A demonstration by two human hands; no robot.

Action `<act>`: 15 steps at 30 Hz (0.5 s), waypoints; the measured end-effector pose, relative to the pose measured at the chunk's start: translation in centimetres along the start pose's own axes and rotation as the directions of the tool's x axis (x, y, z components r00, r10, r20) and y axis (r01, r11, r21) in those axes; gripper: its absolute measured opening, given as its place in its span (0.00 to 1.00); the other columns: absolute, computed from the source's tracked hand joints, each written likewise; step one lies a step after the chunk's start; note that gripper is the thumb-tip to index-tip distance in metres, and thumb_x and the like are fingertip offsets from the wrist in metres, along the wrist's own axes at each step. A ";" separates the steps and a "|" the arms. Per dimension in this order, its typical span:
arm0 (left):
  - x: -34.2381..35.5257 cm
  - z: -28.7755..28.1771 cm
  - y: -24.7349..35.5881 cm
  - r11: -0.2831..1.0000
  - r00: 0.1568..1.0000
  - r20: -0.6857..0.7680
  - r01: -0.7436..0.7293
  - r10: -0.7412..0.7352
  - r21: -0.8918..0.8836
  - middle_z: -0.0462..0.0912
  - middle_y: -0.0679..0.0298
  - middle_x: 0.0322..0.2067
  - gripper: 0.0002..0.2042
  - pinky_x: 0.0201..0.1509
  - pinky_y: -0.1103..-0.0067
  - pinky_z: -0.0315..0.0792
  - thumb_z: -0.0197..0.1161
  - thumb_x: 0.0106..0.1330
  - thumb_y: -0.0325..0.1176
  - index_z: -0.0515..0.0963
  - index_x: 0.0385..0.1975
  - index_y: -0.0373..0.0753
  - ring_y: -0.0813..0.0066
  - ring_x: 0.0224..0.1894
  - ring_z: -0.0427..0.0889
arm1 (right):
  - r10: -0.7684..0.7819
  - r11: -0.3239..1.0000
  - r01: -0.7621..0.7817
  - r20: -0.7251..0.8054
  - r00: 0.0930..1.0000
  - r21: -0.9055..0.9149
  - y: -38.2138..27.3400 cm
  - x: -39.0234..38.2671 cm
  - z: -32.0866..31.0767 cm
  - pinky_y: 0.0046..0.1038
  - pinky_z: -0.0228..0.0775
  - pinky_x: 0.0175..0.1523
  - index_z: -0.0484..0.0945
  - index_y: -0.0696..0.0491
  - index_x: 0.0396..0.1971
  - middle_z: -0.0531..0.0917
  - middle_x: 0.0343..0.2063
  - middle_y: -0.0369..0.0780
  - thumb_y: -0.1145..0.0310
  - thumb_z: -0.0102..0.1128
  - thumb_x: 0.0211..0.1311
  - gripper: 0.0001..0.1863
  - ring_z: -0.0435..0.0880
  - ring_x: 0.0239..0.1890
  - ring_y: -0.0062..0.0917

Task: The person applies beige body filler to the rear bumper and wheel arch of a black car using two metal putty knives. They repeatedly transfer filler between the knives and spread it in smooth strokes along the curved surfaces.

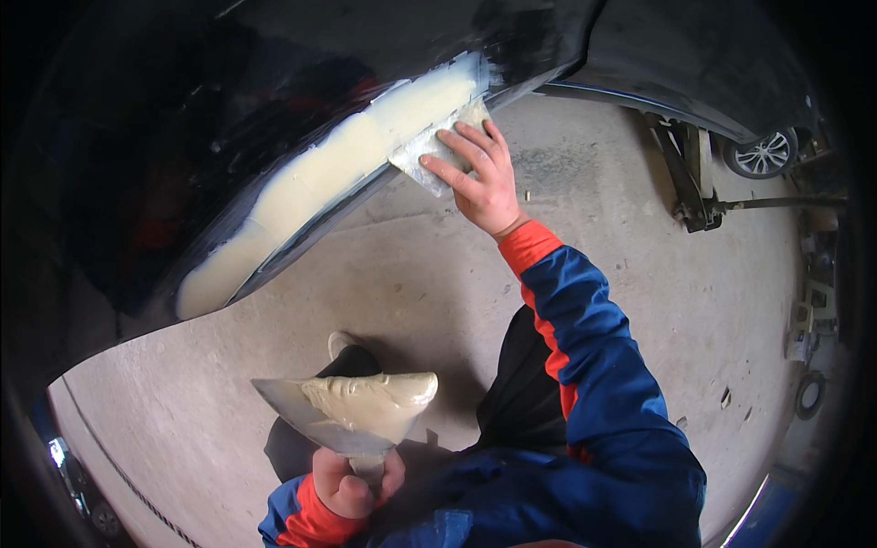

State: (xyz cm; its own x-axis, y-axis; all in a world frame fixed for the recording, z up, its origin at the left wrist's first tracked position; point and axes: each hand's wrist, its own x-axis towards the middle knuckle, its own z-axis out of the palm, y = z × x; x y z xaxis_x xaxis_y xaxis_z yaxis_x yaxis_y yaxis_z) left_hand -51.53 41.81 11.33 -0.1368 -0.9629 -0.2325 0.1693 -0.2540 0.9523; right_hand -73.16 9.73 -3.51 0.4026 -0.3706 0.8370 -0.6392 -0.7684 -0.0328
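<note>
A pale cream strip of body filler point(320, 187) runs diagonally along the lower edge of a black car panel point(247, 100). My right hand point(484, 178) is closed on a flat, filler-smeared spreader point(437, 151), its fingers laid across the sheet. The spreader's upper edge lies against the lower border of the strip, near its far right end. Close to my body, my left hand point(352, 484) grips the handle of a wide putty knife point(343, 434). A thick mound of filler point(375, 397) sits on that blade, which is held apart from the panel.
Concrete floor point(639, 301) stretches below the panel and to the right. A dark metal lift arm point(694, 183) stands at the right, near a car wheel point(763, 155). A cable point(119, 466) crosses the floor at lower left. Several items line the right edge, including a small tyre point(809, 395).
</note>
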 end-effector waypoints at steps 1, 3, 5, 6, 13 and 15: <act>0.2 0.0 -0.1 1.000 1.000 0.008 -0.010 0.011 -0.007 0.70 0.66 0.10 0.39 0.13 0.85 0.61 0.49 0.63 0.73 0.72 0.19 0.33 0.80 0.10 0.68 | 0.018 0.999 -0.018 0.011 1.000 0.045 -0.3 -0.2 -0.6 0.53 0.61 0.67 0.82 0.33 0.52 0.79 0.56 0.37 0.83 0.63 0.46 0.33 0.76 0.59 0.38; 0.3 0.1 -0.2 0.999 1.000 0.000 -0.025 0.025 -0.040 0.70 0.66 0.10 0.39 0.13 0.84 0.61 0.50 0.64 0.71 0.73 0.24 0.29 0.80 0.10 0.68 | 0.033 0.991 -0.036 0.025 0.999 0.130 -1.7 0.0 -2.8 0.54 0.62 0.67 0.82 0.35 0.52 0.79 0.55 0.37 0.83 0.63 0.45 0.33 0.76 0.59 0.39; 0.4 0.3 -0.4 0.995 0.999 -0.022 -0.034 0.032 -0.089 0.70 0.66 0.11 0.39 0.14 0.84 0.61 0.52 0.65 0.70 0.74 0.30 0.26 0.79 0.11 0.68 | 0.189 0.925 -0.187 0.029 0.982 0.331 -4.2 1.0 -5.8 0.42 0.67 0.64 0.82 0.45 0.53 0.81 0.52 0.41 0.84 0.61 0.53 0.27 0.80 0.55 0.34; 0.5 0.2 -0.5 0.993 0.999 0.003 -0.043 0.044 -0.108 0.71 0.64 0.12 0.39 0.14 0.83 0.62 0.52 0.66 0.68 0.73 0.37 0.23 0.78 0.11 0.68 | 0.347 0.790 -0.306 0.025 0.938 0.532 -6.2 1.7 -7.6 0.38 0.68 0.63 0.81 0.48 0.53 0.82 0.51 0.43 0.84 0.60 0.56 0.24 0.81 0.54 0.33; 1.1 -0.2 -1.5 0.974 0.989 0.121 -0.054 0.082 -0.218 0.71 0.61 0.14 0.33 0.15 0.81 0.62 0.58 0.69 0.59 0.72 0.45 0.25 0.76 0.13 0.68 | 0.147 -0.195 -0.402 0.432 0.890 0.895 -11.6 5.0 -18.3 0.34 0.75 0.57 0.80 0.65 0.48 0.83 0.48 0.54 0.77 0.58 0.68 0.12 0.84 0.52 0.40; 0.9 -0.4 -1.5 0.953 0.985 0.074 -0.131 0.156 -0.275 0.69 0.62 0.13 0.33 0.13 0.80 0.61 0.61 0.67 0.58 0.71 0.48 0.25 0.76 0.12 0.66 | -0.078 -0.074 -0.536 0.531 0.844 0.841 -10.6 5.0 -18.5 0.35 0.77 0.57 0.81 0.64 0.49 0.83 0.49 0.53 0.79 0.59 0.66 0.13 0.85 0.52 0.43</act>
State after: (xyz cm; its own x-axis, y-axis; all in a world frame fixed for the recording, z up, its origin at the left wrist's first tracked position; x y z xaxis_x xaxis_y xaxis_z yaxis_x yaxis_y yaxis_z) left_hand -51.52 41.33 9.66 -0.1803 -0.9814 -0.0656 0.4475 -0.1412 0.8831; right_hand -76.48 25.64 11.12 0.7371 -0.5300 0.4192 0.3828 -0.1838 -0.9054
